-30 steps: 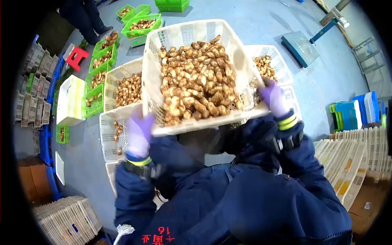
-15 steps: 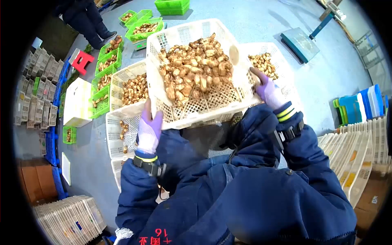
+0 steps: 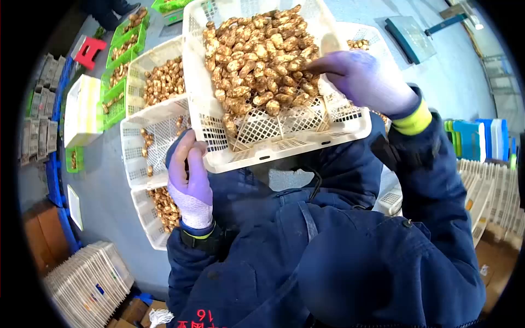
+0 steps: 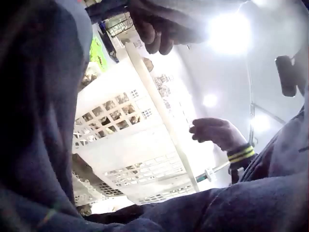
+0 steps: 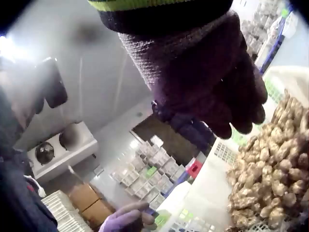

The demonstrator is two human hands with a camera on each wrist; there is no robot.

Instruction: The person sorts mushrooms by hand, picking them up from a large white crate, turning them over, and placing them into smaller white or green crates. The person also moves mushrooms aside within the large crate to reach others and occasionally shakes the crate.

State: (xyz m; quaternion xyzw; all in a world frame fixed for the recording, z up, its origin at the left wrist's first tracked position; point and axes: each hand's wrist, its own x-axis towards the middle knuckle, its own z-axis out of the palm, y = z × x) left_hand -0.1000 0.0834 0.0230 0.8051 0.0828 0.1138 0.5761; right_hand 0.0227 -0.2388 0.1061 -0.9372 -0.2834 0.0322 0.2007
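A white plastic basket (image 3: 284, 141) stands in front of me with a heap of brown-and-pale mushrooms (image 3: 257, 60) towards its far side. Part of the latticed floor shows at the near end. My right hand (image 3: 374, 82), in a purple-and-white glove, hovers over the basket's right side. Its extended fingers point at the heap's right edge. Beside the near left corner is my left hand (image 3: 191, 180), gloved the same way, fingers loosely bent and pointing up. In the left wrist view that hand (image 4: 159, 31) holds nothing, and the basket wall (image 4: 130, 140) slants below it.
White crates with mushrooms (image 3: 164, 82) flank the basket on the left, with another crate (image 3: 372, 35) behind right. Small green baskets (image 3: 115, 112) line up farther left by a white foam box (image 3: 82, 112). A red stool (image 3: 89, 52) and a platform scale (image 3: 410, 39) stand beyond.
Both hands held the basket at its sides a second ago; both have let go. The mushrooms slid towards the far side. My right hand moved in over the basket, and the view shifted.
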